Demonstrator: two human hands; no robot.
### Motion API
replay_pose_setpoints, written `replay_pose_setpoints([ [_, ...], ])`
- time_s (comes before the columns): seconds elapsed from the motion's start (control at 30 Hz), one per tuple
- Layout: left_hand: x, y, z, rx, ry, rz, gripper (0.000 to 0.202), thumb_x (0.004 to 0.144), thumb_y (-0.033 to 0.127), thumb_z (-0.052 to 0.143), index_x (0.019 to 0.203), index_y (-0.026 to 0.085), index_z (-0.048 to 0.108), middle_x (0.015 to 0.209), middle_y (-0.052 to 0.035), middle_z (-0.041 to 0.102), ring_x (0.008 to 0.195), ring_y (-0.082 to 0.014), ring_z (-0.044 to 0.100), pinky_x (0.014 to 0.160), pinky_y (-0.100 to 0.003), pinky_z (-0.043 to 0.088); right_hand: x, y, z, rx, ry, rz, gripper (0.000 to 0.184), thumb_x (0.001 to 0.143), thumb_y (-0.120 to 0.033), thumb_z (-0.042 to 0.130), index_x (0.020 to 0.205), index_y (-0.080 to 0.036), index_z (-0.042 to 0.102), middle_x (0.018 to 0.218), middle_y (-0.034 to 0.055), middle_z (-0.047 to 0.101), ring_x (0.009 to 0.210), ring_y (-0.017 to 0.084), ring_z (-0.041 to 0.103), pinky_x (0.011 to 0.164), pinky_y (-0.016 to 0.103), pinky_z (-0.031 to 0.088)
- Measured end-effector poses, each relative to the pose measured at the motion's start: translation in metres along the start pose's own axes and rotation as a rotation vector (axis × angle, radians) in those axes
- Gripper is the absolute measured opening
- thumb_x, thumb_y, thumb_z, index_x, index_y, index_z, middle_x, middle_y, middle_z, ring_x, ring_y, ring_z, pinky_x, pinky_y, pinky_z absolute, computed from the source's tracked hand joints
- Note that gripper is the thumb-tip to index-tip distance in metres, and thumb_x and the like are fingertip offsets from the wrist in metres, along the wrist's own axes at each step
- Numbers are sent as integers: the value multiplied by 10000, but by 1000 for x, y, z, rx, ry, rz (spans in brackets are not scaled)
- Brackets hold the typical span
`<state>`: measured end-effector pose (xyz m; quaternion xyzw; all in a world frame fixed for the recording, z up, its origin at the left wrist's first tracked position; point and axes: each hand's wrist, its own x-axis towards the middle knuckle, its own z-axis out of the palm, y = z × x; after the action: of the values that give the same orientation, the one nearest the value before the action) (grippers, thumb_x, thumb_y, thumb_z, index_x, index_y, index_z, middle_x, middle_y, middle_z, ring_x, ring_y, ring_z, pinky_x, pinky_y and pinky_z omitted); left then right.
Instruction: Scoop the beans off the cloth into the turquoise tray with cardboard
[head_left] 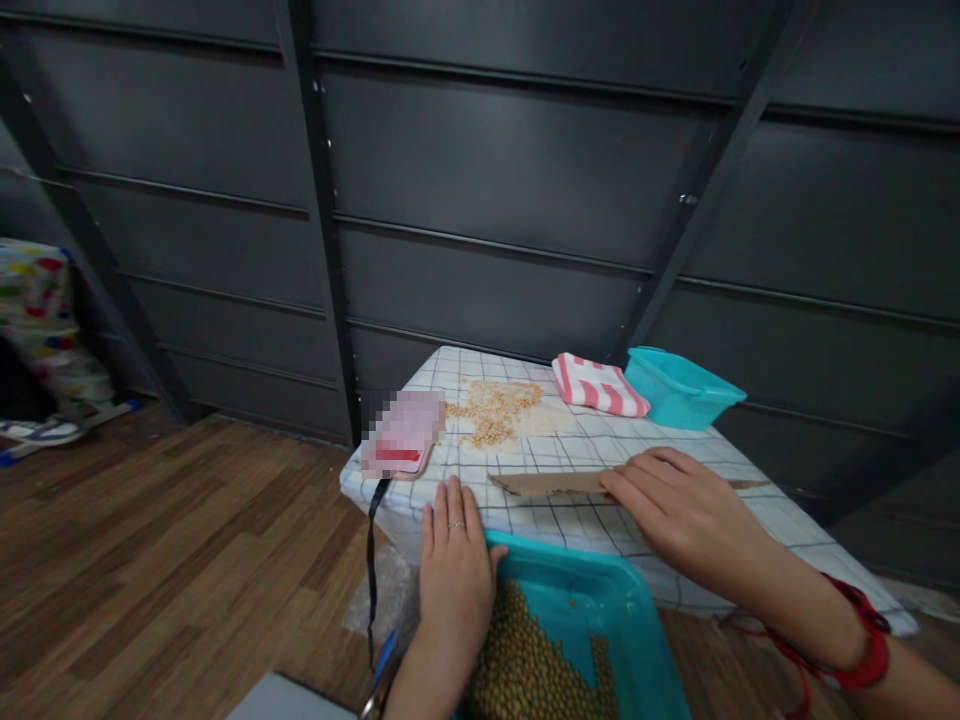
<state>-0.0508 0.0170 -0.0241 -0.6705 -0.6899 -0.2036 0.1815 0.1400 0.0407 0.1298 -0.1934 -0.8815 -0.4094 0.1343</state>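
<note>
Head view: grips a cardboard strip (551, 484) in the right hand (675, 508) on the near side of loose grains (495, 415), and lays the left hand (457, 570), fingers outstretched, by the teal basin's (634, 600) far-left rim.

1 camera, worn on the person's head, looks forward and down over the desk (622, 435) toward the dark wall (495, 150) at 12 o'clock. The left hand (456, 570) at 6 o'clock, the right hand (667, 505) at 4 and the basin (592, 560) between 5 and 6 lie near the lens; wooden floor (262, 520) shows at 8.
</note>
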Motion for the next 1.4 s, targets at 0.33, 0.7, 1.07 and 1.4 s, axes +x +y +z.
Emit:
replay_pose_setpoints([
  [0.33,-2,-3,-3,-19,3,10,549,795,339,479,1237,16,437,1312,-249,436,1214,-338,400,956,-508,378,-26,-4,-20,107,-25,47,279,765,7,335,791,-158,559,640,19,573,622,146,487,633,278,380],
  [0.7,-1,2,-6,-22,-31,5,550,800,340,472,1244,19,426,1316,-248,432,1222,-327,393,970,-494,367,-49,-5,-38,202,15,104,264,816,-30,321,796,-174,542,621,-3,587,586,117,501,614,251,409],
  [1.07,2,16,-3,-51,-46,9,570,829,393,404,1232,-10,418,1313,-258,432,1229,-355,370,976,-521,331,-65,22,-12,34,77,253,95,815,-135,458,834,-154,550,685,54,590,651,167,518,634,305,416],
  [1.4,2,27,1,-52,-28,28,635,853,471,286,1219,-31,417,1295,-271,446,1209,-371,387,963,-532,333,-15,62,79,76,119,466,335,859,-123,327,1123,-188,522,795,35,567,792,171,509,785,376,359],
])
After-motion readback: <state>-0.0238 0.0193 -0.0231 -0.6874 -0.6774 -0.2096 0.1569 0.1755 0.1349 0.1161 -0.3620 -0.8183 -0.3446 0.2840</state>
